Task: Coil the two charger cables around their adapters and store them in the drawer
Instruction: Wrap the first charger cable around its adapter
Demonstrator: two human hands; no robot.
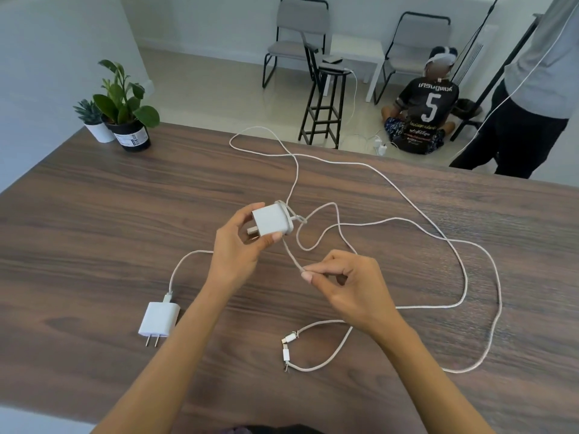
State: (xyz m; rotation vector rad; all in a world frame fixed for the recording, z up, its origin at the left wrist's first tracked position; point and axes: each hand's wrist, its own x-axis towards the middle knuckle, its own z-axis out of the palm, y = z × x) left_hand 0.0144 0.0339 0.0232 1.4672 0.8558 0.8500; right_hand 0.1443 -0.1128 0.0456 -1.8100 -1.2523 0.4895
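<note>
Wood-grain table (94, 214) carries both chargers. Left hand (233, 255) holds one white adapter (271, 222) lifted off the surface, thumb and fingers curled round its sides, prongs toward the palm. Right hand (347, 289) pinches that adapter's cable (291, 255) between thumb and forefinger just below the held adapter — the rest trails in loose loops beyond and right of the pinch. Second adapter (159, 317) lies flat, left of and below the left wrist, its cord (181, 261) running up behind that wrist. Two connector ends (288, 346) rest under the right wrist.
</note>
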